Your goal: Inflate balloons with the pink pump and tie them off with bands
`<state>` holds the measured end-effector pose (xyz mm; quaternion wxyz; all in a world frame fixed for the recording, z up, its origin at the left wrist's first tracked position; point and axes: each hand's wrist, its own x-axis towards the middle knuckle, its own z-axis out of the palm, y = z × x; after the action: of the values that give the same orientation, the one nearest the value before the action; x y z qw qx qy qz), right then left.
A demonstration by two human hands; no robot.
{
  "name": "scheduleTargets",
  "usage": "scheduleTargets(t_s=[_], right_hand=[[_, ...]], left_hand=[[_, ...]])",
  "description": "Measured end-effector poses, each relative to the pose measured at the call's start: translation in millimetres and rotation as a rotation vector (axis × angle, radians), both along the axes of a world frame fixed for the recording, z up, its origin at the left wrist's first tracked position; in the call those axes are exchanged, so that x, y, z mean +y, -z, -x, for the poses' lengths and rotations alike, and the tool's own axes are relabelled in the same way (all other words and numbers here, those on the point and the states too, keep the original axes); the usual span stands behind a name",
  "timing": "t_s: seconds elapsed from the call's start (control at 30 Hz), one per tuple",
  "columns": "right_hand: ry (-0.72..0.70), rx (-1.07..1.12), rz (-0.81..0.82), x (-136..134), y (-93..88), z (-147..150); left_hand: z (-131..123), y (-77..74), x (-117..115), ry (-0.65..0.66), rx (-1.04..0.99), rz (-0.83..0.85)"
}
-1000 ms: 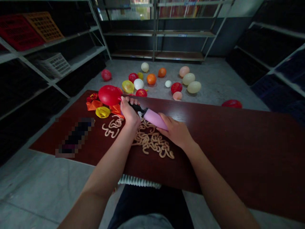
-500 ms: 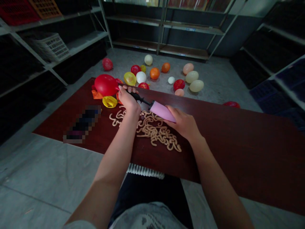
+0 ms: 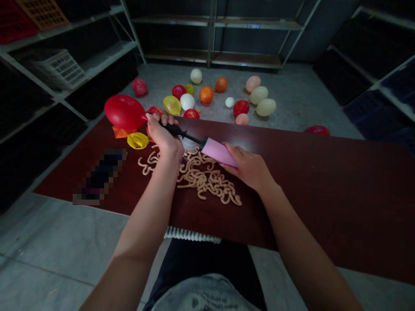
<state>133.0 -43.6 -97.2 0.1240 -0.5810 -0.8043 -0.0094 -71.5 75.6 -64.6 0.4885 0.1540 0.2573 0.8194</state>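
My left hand (image 3: pixel 164 134) is closed round the black end of a balloon pump (image 3: pixel 218 151), pinching the neck of a red balloon (image 3: pixel 125 111) against it. The balloon is inflated and points away to the left. My right hand (image 3: pixel 248 166) wraps the pink barrel of the same pump. A stretch of black rod shows between the two hands. Beneath them, a heap of tan, curly, worm-like pieces (image 3: pixel 210 179) lies on the dark red table (image 3: pixel 311 185). Limp yellow (image 3: pixel 138 141) and orange balloons (image 3: pixel 119 131) rest under the red one.
A blurred-out dark object (image 3: pixel 100 176) lies on the table's left part. Several inflated balloons, such as an orange one (image 3: pixel 206 94), are on the floor beyond the table. Metal shelves (image 3: pixel 175 56) stand behind and at both sides, with a white basket (image 3: pixel 66 69) at left.
The red balloon looks larger and sits further left. My left hand has moved left, leaving more of the pump's black rod showing. The view has shifted slightly.
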Motion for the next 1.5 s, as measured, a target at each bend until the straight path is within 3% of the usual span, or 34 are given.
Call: scheduleTargets(t_s=[0.17, 0.3, 0.6, 0.83, 1.17, 1.3, 1.5], right_hand=[[0.042, 0.002, 0.051, -2.5, -0.1, 10.0], [0.047, -0.006, 0.047, -3.5, 0.6, 7.4], [0.046, -0.016, -0.031, 0.9, -2.4, 3.8], [0.025, -0.029, -0.112, 5.2, 2.8, 2.3], [-0.105, -0.011, -0.248, 11.7, 6.0, -18.6], [-0.077, -0.001, -0.262, 10.3, 13.2, -22.3], [-0.057, -0.027, -0.231, 3.4, 14.2, -23.7]], left_hand=[[-30.3, 3.7, -14.9, 0.122, 0.06, -0.037], [-37.4, 10.3, -16.9, 0.148, 0.088, 0.009], [-24.5, 14.8, -6.8, 0.191, -0.008, 0.067], [-0.1, 12.9, 6.5, 0.099, -0.077, 0.106], [49.2, -7.1, 12.6, -0.049, -0.2, 0.047], [46.6, -12.0, 8.9, -0.06, -0.169, -0.005], [22.9, -7.3, 3.7, 0.001, -0.069, -0.106]])
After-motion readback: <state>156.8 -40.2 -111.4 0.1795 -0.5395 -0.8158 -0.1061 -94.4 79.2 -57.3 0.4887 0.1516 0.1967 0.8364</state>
